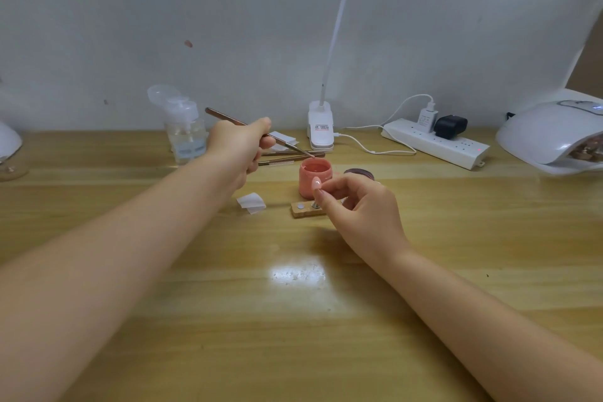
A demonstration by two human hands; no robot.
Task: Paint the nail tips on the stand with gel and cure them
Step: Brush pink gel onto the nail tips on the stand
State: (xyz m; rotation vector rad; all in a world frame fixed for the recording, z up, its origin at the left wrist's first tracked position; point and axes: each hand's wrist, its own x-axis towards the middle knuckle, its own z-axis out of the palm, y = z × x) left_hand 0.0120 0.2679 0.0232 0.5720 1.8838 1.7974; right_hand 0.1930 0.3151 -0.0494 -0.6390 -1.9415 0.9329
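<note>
Head view, looking down at a wooden table [326, 320]. The left hand [243, 148] grips a thin brush [257, 130], its tip at the rim of an open pink gel jar [315, 177]. The right hand [359, 206] pinches a small holder carrying a pale pink nail tip [316, 183], raised just above a small wooden stand [301, 209] in front of the jar. A folded wipe [251, 202] lies left of the stand. A white curing lamp [551, 135] sits far right
</note>
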